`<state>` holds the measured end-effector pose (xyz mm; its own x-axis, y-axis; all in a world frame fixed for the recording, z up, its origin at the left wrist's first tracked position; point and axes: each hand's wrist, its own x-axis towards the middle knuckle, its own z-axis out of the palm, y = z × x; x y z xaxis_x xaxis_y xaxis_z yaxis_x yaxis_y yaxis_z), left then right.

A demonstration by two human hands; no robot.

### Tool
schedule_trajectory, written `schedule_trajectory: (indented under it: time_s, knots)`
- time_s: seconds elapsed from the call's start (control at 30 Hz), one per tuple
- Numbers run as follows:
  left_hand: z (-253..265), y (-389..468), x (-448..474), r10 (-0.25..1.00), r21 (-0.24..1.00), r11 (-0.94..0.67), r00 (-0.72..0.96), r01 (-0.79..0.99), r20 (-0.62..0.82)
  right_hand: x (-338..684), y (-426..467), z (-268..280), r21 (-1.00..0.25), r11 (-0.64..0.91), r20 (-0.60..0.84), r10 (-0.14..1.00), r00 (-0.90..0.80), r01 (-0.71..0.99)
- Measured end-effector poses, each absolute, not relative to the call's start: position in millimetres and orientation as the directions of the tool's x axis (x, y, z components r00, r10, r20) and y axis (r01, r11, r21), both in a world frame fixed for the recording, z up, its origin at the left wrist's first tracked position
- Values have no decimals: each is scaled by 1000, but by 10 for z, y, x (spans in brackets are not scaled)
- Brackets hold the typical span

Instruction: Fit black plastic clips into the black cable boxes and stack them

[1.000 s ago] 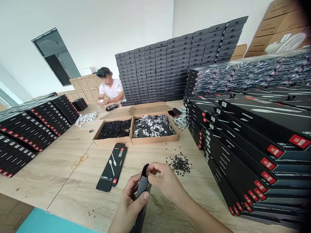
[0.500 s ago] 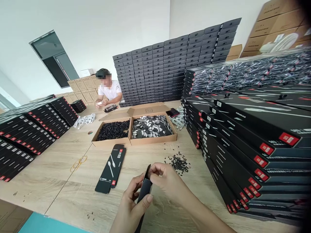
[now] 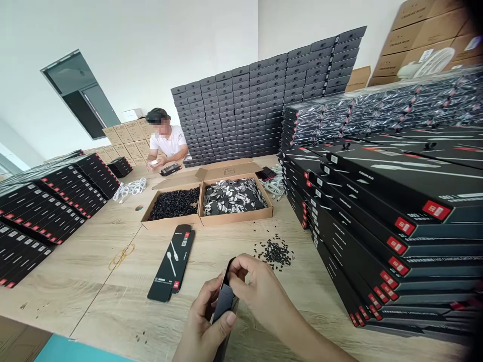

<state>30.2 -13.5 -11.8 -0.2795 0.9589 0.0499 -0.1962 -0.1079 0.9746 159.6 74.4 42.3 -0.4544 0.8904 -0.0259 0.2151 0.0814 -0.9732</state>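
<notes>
A narrow black carton (image 3: 223, 300) stands tilted at the front of the table, its upper end toward the boxes of parts. My left hand (image 3: 207, 317) wraps round it, thumb on the near face. At the carton's upper end, the bent fingers of my right hand (image 3: 251, 281) pinch at a raised flap; whether they also hold something small is hidden. To the left lies a flattened black cable carton (image 3: 171, 264) with a white cable printed on it. Small black pieces (image 3: 277, 253) are scattered beyond my right hand.
Two open cardboard boxes hold black parts (image 3: 173, 202) and black-and-white pieces (image 3: 234, 196). Tall stacks of black cartons (image 3: 370, 241) rise at right, more (image 3: 56, 193) at left. Yellow rubber bands (image 3: 121, 256) and white cables (image 3: 130, 189) lie at left. A co-worker (image 3: 168, 141) sits opposite.
My right hand stays at the carton's upper end, its fingers shifted slightly and more bent round the flap. The carton has turned a little in my left hand. The view has moved slightly.
</notes>
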Motion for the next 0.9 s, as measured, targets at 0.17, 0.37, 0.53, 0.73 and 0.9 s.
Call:
schedule_trajectory:
  time_s: [0.17,0.37,0.53,0.73,0.9]
  knots:
    - [-181,-128,278,981,968,-105,-181,-228,64,1594,718,413,-923,217,51,886,-460,316]
    - [-172,-127,334,982,955,-94,-184,-282,43,1633,752,392,-942,195,49,886,-460,274]
    - [-164,-70,317,974,943,-112,-221,-314,42,1763,929,321,-987,79,-20,802,-597,138]
    - [-230,-27,382,991,912,-47,-130,-408,-7,1705,922,200,-973,113,31,929,-370,202]
    - [-214,15,451,925,912,14,-340,-409,-167,1704,891,104,-953,203,166,971,-174,227]
